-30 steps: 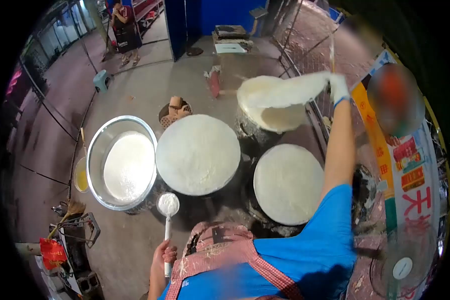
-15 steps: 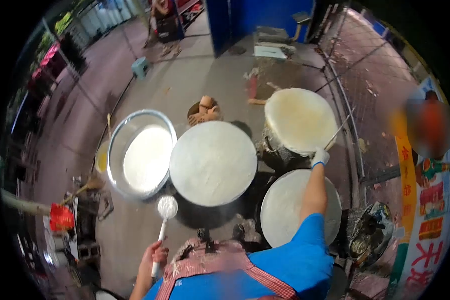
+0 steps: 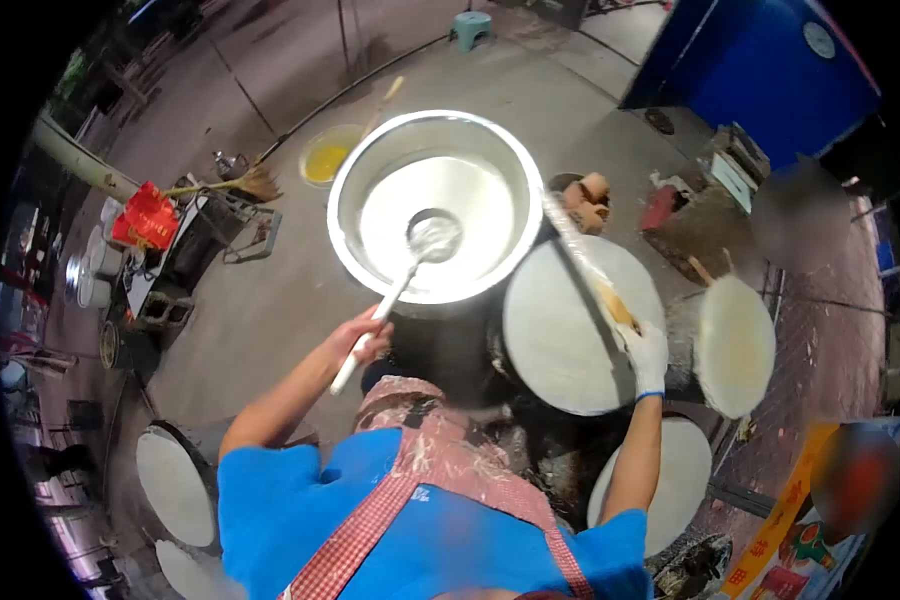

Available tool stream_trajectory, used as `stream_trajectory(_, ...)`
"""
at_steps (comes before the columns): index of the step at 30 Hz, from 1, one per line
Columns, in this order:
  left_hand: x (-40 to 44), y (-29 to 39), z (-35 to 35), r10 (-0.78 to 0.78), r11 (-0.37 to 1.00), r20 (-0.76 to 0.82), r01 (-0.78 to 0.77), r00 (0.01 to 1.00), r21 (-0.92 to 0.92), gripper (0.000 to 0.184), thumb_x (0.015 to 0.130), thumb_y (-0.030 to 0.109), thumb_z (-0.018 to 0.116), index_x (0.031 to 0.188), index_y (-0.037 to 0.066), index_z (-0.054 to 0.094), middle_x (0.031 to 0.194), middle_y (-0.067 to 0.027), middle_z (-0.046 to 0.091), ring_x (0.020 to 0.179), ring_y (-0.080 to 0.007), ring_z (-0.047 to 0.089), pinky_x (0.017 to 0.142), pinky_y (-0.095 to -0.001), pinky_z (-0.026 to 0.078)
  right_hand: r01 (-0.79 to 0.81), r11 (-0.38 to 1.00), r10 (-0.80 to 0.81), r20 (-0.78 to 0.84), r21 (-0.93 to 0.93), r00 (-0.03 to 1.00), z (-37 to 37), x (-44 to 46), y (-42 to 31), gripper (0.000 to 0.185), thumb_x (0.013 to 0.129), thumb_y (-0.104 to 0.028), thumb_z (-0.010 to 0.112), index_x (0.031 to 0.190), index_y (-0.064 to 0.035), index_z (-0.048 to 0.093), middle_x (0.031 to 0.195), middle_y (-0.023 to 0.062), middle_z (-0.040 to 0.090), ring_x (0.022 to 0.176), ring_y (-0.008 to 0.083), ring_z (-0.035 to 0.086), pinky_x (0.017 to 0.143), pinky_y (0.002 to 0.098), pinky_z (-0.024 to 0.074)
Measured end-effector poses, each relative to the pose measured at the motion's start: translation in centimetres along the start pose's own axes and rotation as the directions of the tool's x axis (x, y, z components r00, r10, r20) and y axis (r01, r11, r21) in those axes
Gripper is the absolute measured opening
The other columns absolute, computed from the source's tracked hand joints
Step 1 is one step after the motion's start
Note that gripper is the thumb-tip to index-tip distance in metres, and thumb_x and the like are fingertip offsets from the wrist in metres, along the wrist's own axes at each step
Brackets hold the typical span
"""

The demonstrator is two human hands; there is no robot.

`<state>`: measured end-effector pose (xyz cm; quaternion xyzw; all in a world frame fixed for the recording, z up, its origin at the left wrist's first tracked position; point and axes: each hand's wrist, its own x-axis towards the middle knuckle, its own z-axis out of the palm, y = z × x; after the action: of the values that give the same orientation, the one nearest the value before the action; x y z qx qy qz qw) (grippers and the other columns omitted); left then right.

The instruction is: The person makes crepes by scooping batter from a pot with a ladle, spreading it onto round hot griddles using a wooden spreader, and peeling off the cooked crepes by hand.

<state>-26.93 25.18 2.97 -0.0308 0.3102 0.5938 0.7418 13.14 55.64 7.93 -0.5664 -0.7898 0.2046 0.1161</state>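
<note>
My left hand [image 3: 367, 334] grips the white handle of a ladle [image 3: 435, 237], whose bowl is over the white batter [image 3: 470, 195] inside a big metal basin [image 3: 342, 235]. My right hand [image 3: 646, 352], in a white glove, holds a long flat spreader [image 3: 580, 245] by its wooden end. The spreader's far end reaches the basin's right rim. Under my right hand lies a round griddle [image 3: 560, 330] coated with a pale layer. A second coated griddle [image 3: 737, 345] is to its right, and a third [image 3: 675, 480] is below, partly behind my right arm.
A bowl of yellow liquid [image 3: 328, 160] sits left of the basin. Brown blocks [image 3: 586, 200] fill a container behind the griddle. A small stool [image 3: 471, 30] stands at the back. More round griddles [image 3: 175, 487] are at lower left, and a red bag [image 3: 148, 216] is farther left.
The view has swung left. My left hand has brought the ladle over the basin. My right hand has left the far griddle, where it earlier lifted a pale sheet, and moved with the spreader toward the basin.
</note>
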Motion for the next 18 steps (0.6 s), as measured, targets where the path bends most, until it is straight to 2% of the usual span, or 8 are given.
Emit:
stream_trajectory(2,3.2,5.4,-3.7,-0.037,0.989,-0.076,0.047,0.996,0.137,0.043,0.089,0.009,0.047,0.128,0.021,0.034,0.072,-0.0034,0.043,0.045,-0.0066,0.035,0.029,-0.0154,0.029,0.124,0.992,-0.121,0.123,-0.013,0.985,4.2,2.4,-7.5,0.039,0.074,-0.034,0.059,0.098,-0.0037,0.065,0.086,0.02,0.063,0.081,0.0327,0.062,0.071,0.0377,0.0465)
stream_trajectory(3,5.1,7.6,-5.4,-0.035,0.985,-0.134,0.057,0.99,0.165,0.036,0.089,0.011,0.048,0.122,0.019,0.037,0.068,-0.0015,0.043,0.043,-0.0061,0.033,0.028,-0.016,0.027,-0.024,1.0,0.019,0.286,0.016,0.958,3.8,1.7,-15.3,0.039,0.073,-0.036,0.057,0.096,-0.005,0.065,0.086,0.0196,0.063,0.082,0.0329,0.062,0.073,0.0387,0.047)
stream_trajectory(6,13.8,12.2,-15.5,-0.016,0.928,-0.407,0.165,0.913,0.335,0.006,0.088,0.014,0.049,0.088,0.009,0.045,0.051,0.0042,0.04,0.036,-0.0041,0.038,0.029,-0.016,0.031,0.268,0.835,-0.037,0.437,-0.481,0.899,16.6,4.4,-21.0,0.028,0.072,-0.03,0.054,0.085,-0.0088,0.066,0.086,0.0177,0.064,0.083,0.0337,0.061,0.072,0.0425,0.0478)
stream_trajectory(7,16.3,13.8,-18.2,-0.27,0.915,-0.562,0.39,0.782,0.102,0.017,0.088,0.015,0.049,0.076,0.005,0.043,0.048,0.0026,0.039,0.034,-0.0065,0.038,0.029,-0.0184,0.031,0.391,0.798,-0.14,0.49,-0.459,0.86,17.7,4.0,-23.6,0.026,0.072,-0.031,0.054,0.083,-0.0101,0.066,0.084,0.0161,0.064,0.082,0.0325,0.062,0.07,0.0433,0.048)
stream_trajectory(9,21.5,12.8,-27.1,-0.026,0.67,-0.334,0.264,0.942,0.694,0.023,0.088,0.015,0.045,0.088,-0.006,0.052,0.049,-0.0048,0.047,0.037,-0.0141,0.046,0.037,-0.026,0.038,0.223,0.883,0.007,0.486,-0.413,0.874,13.7,3.4,-29.6,0.027,0.074,-0.034,0.054,0.082,-0.0106,0.065,0.084,0.0154,0.064,0.081,0.0313,0.062,0.069,0.0426,0.0482)
stream_trajectory(12,16.8,16.7,-16.4,-0.096,0.573,-0.583,0.524,0.807,0.63,0.027,0.09,0.022,0.046,0.07,0.003,0.042,0.046,-0.0015,0.039,0.031,-0.0108,0.038,0.028,-0.0232,0.031,0.027,0.92,0.166,0.452,-0.391,0.876,17.2,1.6,-26.9,0.035,0.075,-0.038,0.054,0.083,-0.0051,0.064,0.082,0.0185,0.064,0.081,0.034,0.062,0.072,0.0433,0.0472)
stream_trajectory(15,17.1,18.0,-15.4,-0.136,0.58,-0.601,0.556,0.787,0.596,0.028,0.09,0.022,0.046,0.07,0.004,0.042,0.045,-0.0012,0.039,0.031,-0.0104,0.037,0.028,-0.023,0.031,0.024,0.909,0.182,0.449,-0.416,0.875,19.1,0.7,-28.4,0.036,0.076,-0.04,0.054,0.08,-0.0053,0.064,0.081,0.019,0.064,0.079,0.0347,0.062,0.071,0.0438,0.0474)
stream_trajectory(18,17.2,17.8,-15.0,-0.23,0.698,-0.59,0.554,0.774,0.454,0.028,0.091,0.023,0.046,0.07,0.004,0.042,0.045,-0.001,0.038,0.031,-0.01,0.037,0.027,-0.0228,0.031,-0.263,0.922,0.369,0.446,-0.283,0.815,19.8,-1.5,-27.4,0.039,0.077,-0.043,0.054,0.082,-0.0056,0.064,0.082,0.0193,0.064,0.08,0.036,0.062,0.072,0.0437,0.0478)
